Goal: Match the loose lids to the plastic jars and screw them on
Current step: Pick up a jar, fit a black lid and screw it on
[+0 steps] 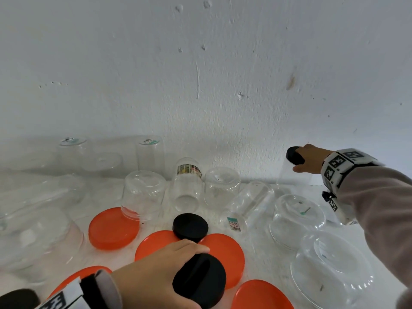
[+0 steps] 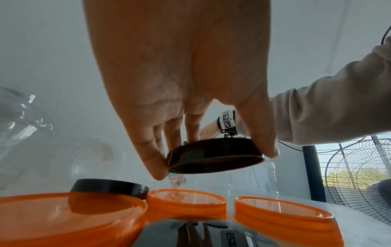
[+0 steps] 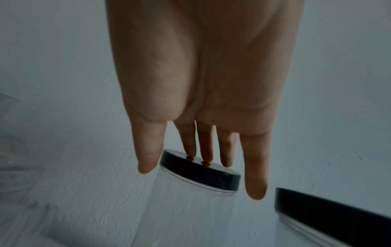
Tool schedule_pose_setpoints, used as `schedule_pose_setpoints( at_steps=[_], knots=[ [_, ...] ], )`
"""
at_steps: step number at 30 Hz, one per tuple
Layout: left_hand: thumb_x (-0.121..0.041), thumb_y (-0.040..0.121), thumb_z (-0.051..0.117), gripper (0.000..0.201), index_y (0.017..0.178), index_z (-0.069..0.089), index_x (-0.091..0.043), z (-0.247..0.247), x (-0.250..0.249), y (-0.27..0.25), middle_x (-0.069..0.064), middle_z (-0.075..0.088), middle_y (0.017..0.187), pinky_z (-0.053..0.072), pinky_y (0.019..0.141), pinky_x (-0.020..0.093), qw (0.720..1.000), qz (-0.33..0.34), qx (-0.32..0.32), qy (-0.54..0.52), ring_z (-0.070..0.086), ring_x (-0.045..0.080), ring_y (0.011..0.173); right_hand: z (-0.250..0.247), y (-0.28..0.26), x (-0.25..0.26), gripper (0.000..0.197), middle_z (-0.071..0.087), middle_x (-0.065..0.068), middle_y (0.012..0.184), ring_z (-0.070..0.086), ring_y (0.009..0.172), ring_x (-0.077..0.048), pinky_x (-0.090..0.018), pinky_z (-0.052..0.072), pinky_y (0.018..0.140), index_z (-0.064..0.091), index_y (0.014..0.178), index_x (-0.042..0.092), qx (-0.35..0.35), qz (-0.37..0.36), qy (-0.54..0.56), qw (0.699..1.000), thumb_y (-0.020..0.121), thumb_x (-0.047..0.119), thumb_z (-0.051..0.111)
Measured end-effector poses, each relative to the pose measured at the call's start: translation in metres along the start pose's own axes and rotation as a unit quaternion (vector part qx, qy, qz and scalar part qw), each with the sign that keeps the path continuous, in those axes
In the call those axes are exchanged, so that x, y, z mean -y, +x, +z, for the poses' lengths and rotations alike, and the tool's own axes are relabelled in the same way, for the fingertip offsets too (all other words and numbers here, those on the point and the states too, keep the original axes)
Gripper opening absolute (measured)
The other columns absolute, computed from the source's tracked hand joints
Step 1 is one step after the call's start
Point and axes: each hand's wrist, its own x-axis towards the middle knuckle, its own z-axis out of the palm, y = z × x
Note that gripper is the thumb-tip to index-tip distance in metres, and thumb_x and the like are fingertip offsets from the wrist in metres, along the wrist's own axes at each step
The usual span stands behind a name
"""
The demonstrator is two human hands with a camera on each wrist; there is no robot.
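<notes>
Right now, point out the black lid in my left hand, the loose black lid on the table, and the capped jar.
Held black lid (image 1: 199, 278), head view, top face.
Loose black lid (image 1: 190, 226), head view, top face.
Capped jar (image 3: 190, 197), right wrist view, clear wall.

Beige sleeves (image 1: 379, 197); b/w tag wristbands (image 1: 341, 166)

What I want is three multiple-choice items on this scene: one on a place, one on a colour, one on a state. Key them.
1. The clear plastic jar under the right hand stands:
A) by the white wall
B) on an orange lid
C) atop another jar
2. The round plastic lid in the left hand is:
A) orange
B) black
C) white
3. That jar is:
A) uncapped
B) lying flat
C) capped

A: the wall rises right behind it.
B: the gripped disc is black.
C: a black lid sits on its mouth.
</notes>
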Motion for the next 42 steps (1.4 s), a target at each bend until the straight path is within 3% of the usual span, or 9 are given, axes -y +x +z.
schedule_pose_setpoints(
  at_steps=[4,7,11,16,22,26,33,38,42],
  knots=[
    [-0.074,0.062,0.058,0.072,0.112,0.008,-0.083,-0.004,-0.002,0.002,-0.061,0.013,0.121,0.02,0.086,-0.009,0.999,0.015,-0.029,0.008,0.016,-0.032,0.116,-0.001,0.004,0.007,0.056,0.038,-0.014,0.143,0.045,0.126,-0.026,-0.033,0.038,0.102,0.032,0.142,0.004,0.017,-0.01,-0.029,0.999,0.098,0.035,0.049],
    [-0.07,0.064,0.06,0.076,0.119,0.008,-0.075,-0.008,-0.003,0.0,-0.063,0.011,0.118,0.018,0.086,-0.01,0.999,0.012,-0.032,-0.002,0.014,-0.034,0.114,-0.001,0.004,0.013,0.056,0.04,-0.012,0.143,0.045,0.127,-0.025,-0.031,0.038,0.102,0.033,0.142,0.005,0.025,-0.012,-0.044,0.999,0.098,0.036,0.048],
    [-0.07,0.063,0.061,0.074,0.111,0.007,-0.083,-0.01,-0.004,-0.003,-0.06,0.015,0.12,0.02,0.091,-0.005,0.999,-0.013,-0.035,-0.009,0.017,-0.03,0.118,-0.004,0.001,0.024,0.063,0.037,-0.009,0.147,0.04,0.132,-0.023,-0.031,0.034,0.106,0.03,0.144,0.005,0.037,-0.028,-0.053,0.997,0.095,0.036,0.056],
    [-0.073,0.061,0.063,0.072,0.116,0.017,-0.072,-0.018,-0.005,-0.004,-0.048,0.025,0.126,0.026,0.091,-0.001,0.999,-0.028,-0.021,-0.036,0.023,-0.028,0.117,-0.009,-0.025,0.066,0.088,0.034,0.001,0.15,0.038,0.134,-0.02,-0.036,0.032,0.11,0.024,0.149,0.021,0.056,-0.142,-0.068,0.986,0.079,0.034,0.076],
    [-0.067,0.067,0.067,0.083,0.135,0.021,-0.054,-0.02,-0.006,-0.005,-0.043,0.025,0.131,0.028,0.104,0.012,0.997,-0.038,-0.045,-0.057,0.024,-0.022,0.122,0.012,-0.057,0.137,0.091,0.038,0.002,0.145,0.04,0.129,-0.021,-0.04,0.038,0.104,0.027,0.146,0.029,0.15,-0.286,-0.146,0.935,0.073,0.021,0.081],
    [-0.069,0.066,0.066,0.08,0.13,0.02,-0.059,-0.02,-0.007,-0.009,-0.041,0.026,0.132,0.029,0.105,0.014,0.996,-0.045,-0.042,-0.065,0.026,-0.019,0.123,0.032,-0.059,0.154,0.096,0.036,0.002,0.144,0.038,0.131,-0.023,-0.04,0.039,0.087,0.024,0.146,0.034,0.157,-0.288,-0.237,0.915,0.071,0.02,0.082],
    [-0.071,0.059,0.064,0.085,0.132,0.024,-0.055,-0.016,-0.007,-0.017,-0.039,0.031,0.127,0.037,0.103,0.018,0.992,-0.069,-0.047,-0.09,0.034,-0.015,0.12,0.052,-0.069,0.156,0.074,0.028,-0.007,0.147,0.028,0.135,-0.031,-0.047,0.034,0.103,0.026,0.147,0.028,0.13,-0.266,-0.265,0.918,0.085,0.026,0.067],
    [-0.068,0.061,0.066,0.085,0.134,0.026,-0.051,-0.012,-0.006,-0.022,-0.035,0.034,0.128,0.039,0.103,0.02,0.989,-0.078,-0.06,-0.106,0.038,-0.009,0.12,0.047,-0.085,0.153,0.072,0.042,-0.011,0.134,0.043,0.122,-0.028,-0.041,0.041,0.086,0.029,0.137,0.01,0.105,-0.286,-0.257,0.917,0.08,0.013,0.073],
    [-0.066,0.063,0.069,0.083,0.134,0.03,-0.049,-0.01,-0.006,-0.026,-0.034,0.038,0.125,0.042,0.099,0.019,0.986,-0.083,-0.092,-0.114,0.041,-0.008,0.118,0.043,-0.094,0.147,0.086,0.047,-0.009,0.127,0.052,0.11,-0.025,-0.032,0.039,0.071,0.025,0.136,0.013,0.074,-0.291,-0.233,0.925,0.071,0.015,0.081]
  ],
)
